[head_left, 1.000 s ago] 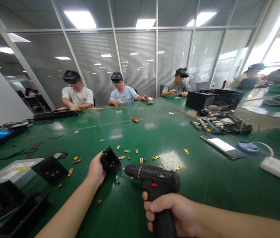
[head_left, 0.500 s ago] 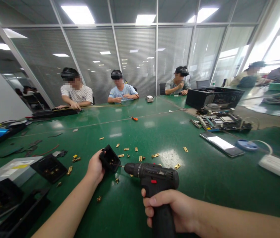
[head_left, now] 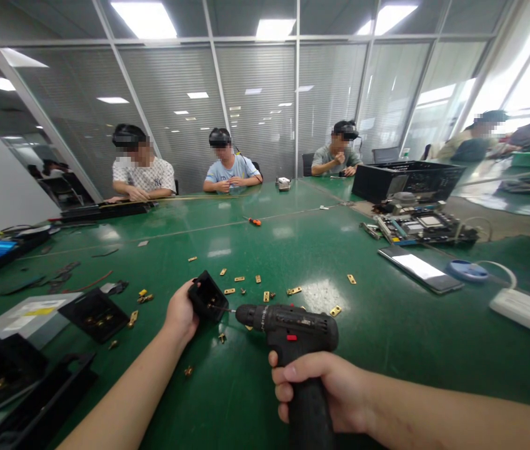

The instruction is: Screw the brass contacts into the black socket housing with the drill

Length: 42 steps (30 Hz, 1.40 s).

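My left hand (head_left: 184, 314) is closed on a small black box (head_left: 207, 297), tilted so its open side faces right. Wrapped round the handle of a black cordless drill (head_left: 300, 328) are the fingers of my right hand (head_left: 314, 387). The drill points left, and its thin bit (head_left: 227, 310) reaches into the box, where brass-coloured parts show faintly; whether the tip touches a screw I cannot tell. Several brass plates (head_left: 266, 296) lie scattered behind the drill. Brass screw pieces (head_left: 189, 371) rest on the green table in front of the box.
More black boxes (head_left: 94, 314) with brass parts inside stand at the left, by a silver case (head_left: 16, 319). An orange screwdriver (head_left: 254, 221) lies mid-table. To the right are a phone (head_left: 419, 269), a circuit board (head_left: 415, 226) and a power strip (head_left: 527, 312). Several people sit across the table.
The drill and the box keep nearly the same pose, with the bit still inside the box. The whole view has shifted very slightly.
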{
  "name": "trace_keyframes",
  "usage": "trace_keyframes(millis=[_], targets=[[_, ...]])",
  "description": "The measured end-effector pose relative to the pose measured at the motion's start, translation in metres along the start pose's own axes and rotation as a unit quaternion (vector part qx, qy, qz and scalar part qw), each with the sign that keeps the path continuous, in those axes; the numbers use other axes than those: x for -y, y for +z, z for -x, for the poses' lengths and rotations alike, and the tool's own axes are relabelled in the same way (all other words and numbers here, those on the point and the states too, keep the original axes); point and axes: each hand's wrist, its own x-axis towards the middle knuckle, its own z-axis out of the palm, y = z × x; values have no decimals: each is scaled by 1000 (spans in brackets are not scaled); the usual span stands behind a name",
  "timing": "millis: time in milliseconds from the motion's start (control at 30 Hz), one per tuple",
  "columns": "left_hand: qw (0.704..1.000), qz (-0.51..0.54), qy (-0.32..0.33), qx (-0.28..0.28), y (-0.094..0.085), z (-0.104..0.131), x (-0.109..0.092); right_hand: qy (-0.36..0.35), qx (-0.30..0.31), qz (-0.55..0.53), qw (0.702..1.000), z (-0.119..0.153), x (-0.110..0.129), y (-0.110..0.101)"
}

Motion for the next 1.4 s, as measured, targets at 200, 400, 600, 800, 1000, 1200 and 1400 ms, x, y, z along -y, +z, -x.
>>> trace_keyframes(millis=[200,400,600,800,1000,1200,1400], targets=[[1000,-1,6,-4,1,1,0,0,4,-2,1000,1,0,1],[1000,2,10,-4,1,-1,0,0,-3,8,1000,1,0,4],[1000,0,1,-4,0,0,1,-5,-13,3,1000,3,-1,5],[1000,0,4,-4,0,-1,2,-5,-3,15,1000,3,-4,3],[1000,-2,2,-12,1,-2,3,-10,2,10,1000,4,-3,3],[1000,-2,14,-5,-1,-3,4,-5,5,23,1000,3,-2,2],[1000,-2,17,0,-1,-4,4,-3,4,22,1000,3,-2,2]])
